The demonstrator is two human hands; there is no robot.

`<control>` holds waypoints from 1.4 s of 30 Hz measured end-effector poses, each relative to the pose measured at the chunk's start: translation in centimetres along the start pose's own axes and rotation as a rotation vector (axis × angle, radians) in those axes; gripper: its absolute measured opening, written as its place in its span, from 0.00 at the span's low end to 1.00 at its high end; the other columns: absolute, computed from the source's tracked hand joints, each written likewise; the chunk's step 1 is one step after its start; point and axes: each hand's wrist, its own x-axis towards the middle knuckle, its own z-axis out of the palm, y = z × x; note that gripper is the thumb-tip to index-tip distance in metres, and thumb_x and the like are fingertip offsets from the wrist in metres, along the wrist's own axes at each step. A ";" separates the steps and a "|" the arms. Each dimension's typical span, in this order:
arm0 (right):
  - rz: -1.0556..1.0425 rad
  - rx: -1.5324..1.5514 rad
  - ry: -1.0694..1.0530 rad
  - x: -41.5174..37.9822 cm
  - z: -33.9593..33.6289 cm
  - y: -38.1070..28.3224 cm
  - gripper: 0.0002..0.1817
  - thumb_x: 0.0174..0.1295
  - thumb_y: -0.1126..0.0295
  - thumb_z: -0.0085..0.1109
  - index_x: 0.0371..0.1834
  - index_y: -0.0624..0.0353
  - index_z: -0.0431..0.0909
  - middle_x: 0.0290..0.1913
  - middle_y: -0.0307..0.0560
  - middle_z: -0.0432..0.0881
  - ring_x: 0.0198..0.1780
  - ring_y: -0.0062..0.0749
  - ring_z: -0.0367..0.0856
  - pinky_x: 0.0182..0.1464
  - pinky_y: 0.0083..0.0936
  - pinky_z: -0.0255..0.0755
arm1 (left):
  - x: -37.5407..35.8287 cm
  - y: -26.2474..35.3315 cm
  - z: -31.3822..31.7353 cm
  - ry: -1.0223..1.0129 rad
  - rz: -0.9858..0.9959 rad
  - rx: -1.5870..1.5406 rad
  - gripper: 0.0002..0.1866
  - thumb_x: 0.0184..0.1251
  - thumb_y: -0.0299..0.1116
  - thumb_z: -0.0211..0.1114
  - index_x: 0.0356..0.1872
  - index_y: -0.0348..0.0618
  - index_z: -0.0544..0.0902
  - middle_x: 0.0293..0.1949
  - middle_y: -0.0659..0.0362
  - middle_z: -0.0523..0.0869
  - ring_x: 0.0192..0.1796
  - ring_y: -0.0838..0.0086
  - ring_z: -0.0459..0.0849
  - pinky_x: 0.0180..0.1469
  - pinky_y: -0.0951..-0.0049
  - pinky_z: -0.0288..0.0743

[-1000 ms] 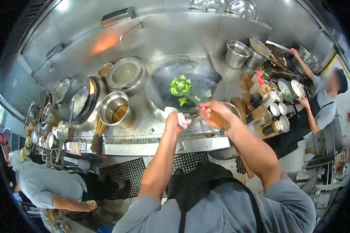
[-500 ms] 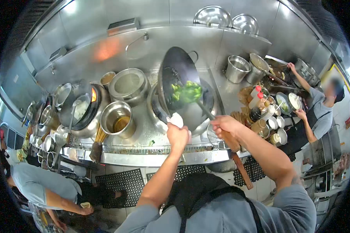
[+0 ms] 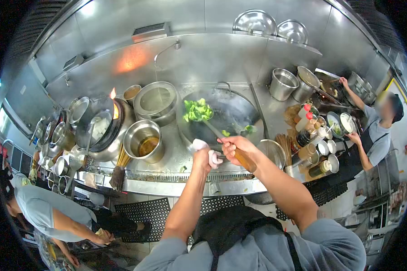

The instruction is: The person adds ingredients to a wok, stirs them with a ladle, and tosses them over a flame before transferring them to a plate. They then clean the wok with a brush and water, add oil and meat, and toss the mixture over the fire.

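Note:
Closed around a white folded cloth [image 3: 214, 159], my left hand [image 3: 202, 161] is at the near left edge of a large dark wok [image 3: 228, 113]. Whether the cloth wraps a handle or the rim is hidden. My right hand [image 3: 237, 151] grips the wooden handle of a ladle [image 3: 245, 161], whose metal shaft reaches up and left over the wok. Bright green vegetables [image 3: 197, 109] are heaped on its head and hide it. A few more green pieces [image 3: 248, 129] lie in the wok. Haze hangs over the wok.
Left of the wok stand a pot of brown liquid [image 3: 148, 145], a strainer-topped pot [image 3: 156, 99] and another wok with flame [image 3: 115, 108]. Sauce bottles [image 3: 305, 108] and bowls [image 3: 333, 161] sit right. A co-worker [image 3: 377, 131] works there; another person [image 3: 54, 203] is lower left.
The wok has come down from a steep tilt to nearly level on the burner. The ladle has swung left, lifting the greens, and my right hand has moved left toward my left hand.

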 end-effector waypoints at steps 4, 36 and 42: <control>-0.004 0.082 0.050 0.1 -0.9 0.7 0.09 0.72 0.70 0.49 0.49 0.63 0.69 0.21 0.33 0.68 0.16 0.13 0.65 0.14 0.12 0.61 | 1.6 -1.5 -1.8 -0.013 -0.141 -0.120 0.07 0.70 0.30 0.46 0.42 0.39 0.69 0.30 0.48 0.80 0.26 0.59 0.82 0.24 0.55 0.81; -0.064 -0.234 0.070 -6.6 4.9 -4.2 0.05 0.71 0.66 0.49 0.42 0.55 0.70 0.20 0.29 0.66 0.16 0.12 0.63 0.15 0.13 0.59 | -3.3 7.1 3.4 0.224 0.353 0.930 0.12 0.52 0.28 0.61 0.32 0.26 0.76 0.27 0.43 0.84 0.26 0.54 0.86 0.31 0.59 0.79; -0.013 -0.068 0.041 -0.2 3.2 -3.6 0.06 0.72 0.69 0.47 0.48 0.56 0.69 0.22 0.31 0.68 0.16 0.09 0.63 0.15 0.10 0.60 | -0.6 3.9 -0.9 0.068 0.052 0.258 0.06 0.60 0.22 0.50 0.34 0.32 0.74 0.23 0.48 0.81 0.20 0.61 0.82 0.16 0.64 0.76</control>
